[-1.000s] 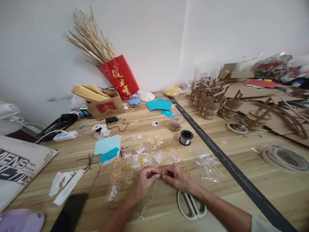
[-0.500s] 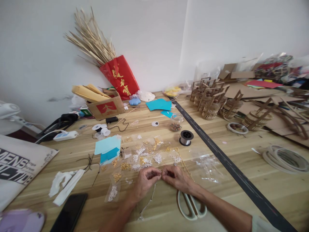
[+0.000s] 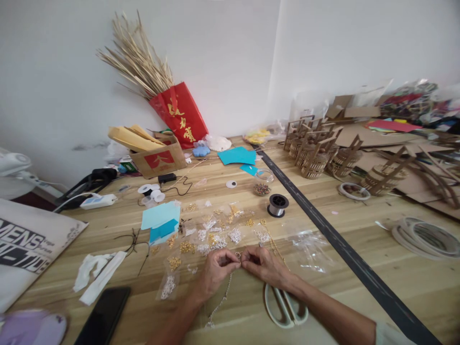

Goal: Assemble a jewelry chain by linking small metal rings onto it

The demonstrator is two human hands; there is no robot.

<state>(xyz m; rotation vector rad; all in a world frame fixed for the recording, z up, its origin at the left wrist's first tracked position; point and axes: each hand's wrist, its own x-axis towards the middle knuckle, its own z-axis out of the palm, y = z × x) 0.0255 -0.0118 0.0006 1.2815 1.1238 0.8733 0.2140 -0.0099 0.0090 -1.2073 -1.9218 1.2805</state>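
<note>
My left hand [image 3: 218, 269] is pinched at the near middle of the table, with a thin silver chain [image 3: 225, 293] running down from its fingertips toward the table's front. Fingertip to fingertip with it, my right hand [image 3: 263, 264] is also closed in a pinch. A tiny ring [image 3: 237, 255] shows between the fingertips; which hand grips it is too small to tell. Under my right wrist lie white-handled scissors [image 3: 285, 309], their blades hidden by the hand. A gold chain [image 3: 273, 239] runs behind my right hand. Small bags of silver findings [image 3: 217, 243] and gold findings [image 3: 187, 247] lie just beyond both hands.
A wire spool [image 3: 277, 206] and a dish of beads [image 3: 261, 189] stand farther back. Clear plastic bags [image 3: 311, 251] lie right of my hands. A black phone [image 3: 103, 316] is at the front left. Small wooden baskets [image 3: 314, 160] stand at the back right.
Both hands stay almost in place, fingertips together. The tiny ring between them shows a little more plainly now. The silver chain hangs as before.
</note>
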